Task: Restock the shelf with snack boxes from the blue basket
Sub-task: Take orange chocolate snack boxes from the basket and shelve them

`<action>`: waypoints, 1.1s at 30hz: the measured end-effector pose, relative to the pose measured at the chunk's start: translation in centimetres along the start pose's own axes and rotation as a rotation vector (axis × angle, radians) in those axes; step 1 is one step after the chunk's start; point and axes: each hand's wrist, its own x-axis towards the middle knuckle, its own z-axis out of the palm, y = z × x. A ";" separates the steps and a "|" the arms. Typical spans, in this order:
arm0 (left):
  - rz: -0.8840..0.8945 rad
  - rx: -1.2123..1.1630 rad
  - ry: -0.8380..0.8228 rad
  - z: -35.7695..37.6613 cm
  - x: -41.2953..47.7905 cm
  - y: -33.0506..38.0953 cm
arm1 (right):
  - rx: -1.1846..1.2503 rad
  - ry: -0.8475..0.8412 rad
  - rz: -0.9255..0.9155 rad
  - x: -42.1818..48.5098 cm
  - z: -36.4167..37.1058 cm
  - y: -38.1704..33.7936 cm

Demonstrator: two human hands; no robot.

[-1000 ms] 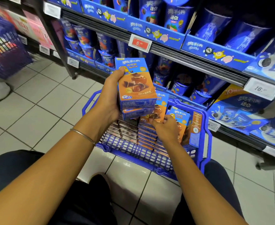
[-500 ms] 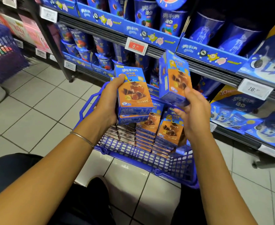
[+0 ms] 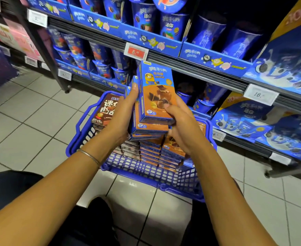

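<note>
A stack of three blue-and-orange snack boxes is held upright above the blue basket. My left hand grips the stack's left side, fingers up along its edge. On the right, my right hand holds the front box with its thumb on the face. More orange boxes lie stacked in the basket, and a brown snack box stands at its left end. The shelf runs just behind the stack.
Blue snack cups fill the upper and left shelves. Large blue packs sit on the lower right shelf. Price tags hang on the shelf rails. A dark upright post stands at left. Tiled floor surrounds the basket.
My right hand brought its box left and set it against the front of the boxes in my left hand. The stack now sits higher and nearer the shelf.
</note>
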 end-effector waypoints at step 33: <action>-0.159 0.211 -0.110 1.1 -0.1 -1.0 | -0.916 0.942 0.026 0.4 -10.6 9.7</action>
